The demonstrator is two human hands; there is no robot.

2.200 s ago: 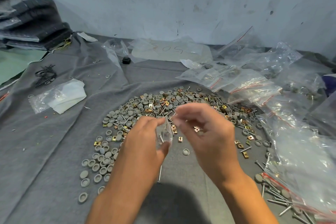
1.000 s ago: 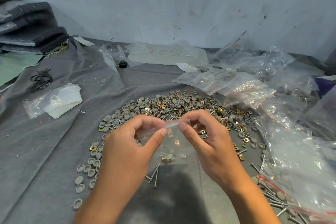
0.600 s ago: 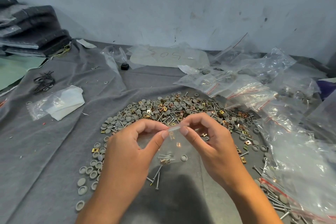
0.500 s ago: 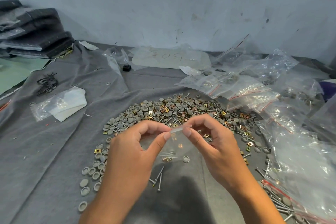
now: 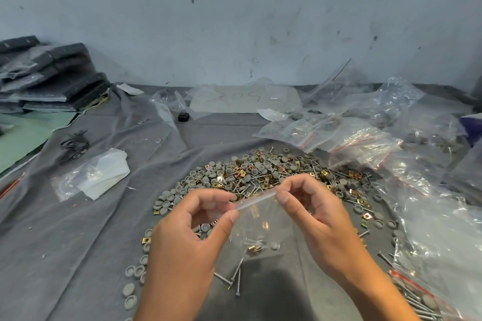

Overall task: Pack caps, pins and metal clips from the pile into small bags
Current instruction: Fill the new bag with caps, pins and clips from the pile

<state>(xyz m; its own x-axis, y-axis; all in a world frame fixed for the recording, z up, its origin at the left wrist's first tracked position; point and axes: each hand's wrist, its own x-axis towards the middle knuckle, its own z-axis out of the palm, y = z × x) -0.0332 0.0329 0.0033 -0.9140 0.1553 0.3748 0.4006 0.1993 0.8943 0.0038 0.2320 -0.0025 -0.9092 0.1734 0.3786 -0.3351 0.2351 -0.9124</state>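
A small clear zip bag [image 5: 260, 224] hangs between my hands above the grey cloth. My left hand [image 5: 193, 237] pinches the left end of its top strip between thumb and forefinger. My right hand [image 5: 315, 214] pinches the right end of the same strip. Pins, a brass clip and a grey cap lie at the bag's bottom. Behind the bag spreads the pile [image 5: 260, 172] of grey caps, pins and brass metal clips. A few loose pins [image 5: 234, 279] lie on the cloth under the bag.
Heaps of clear bags [image 5: 365, 138] fill the right side, some filled ones [image 5: 427, 292] at the lower right. A bag with white sheets [image 5: 96, 174] and black ties [image 5: 74, 146] lie left. Folded dark fabric [image 5: 52, 78] is stacked far left. The wall stands behind.
Both hands went from holding the bag's mouth close together to pinching its top strip from either end, and the bag now hangs flat between them. The view has tilted slightly.
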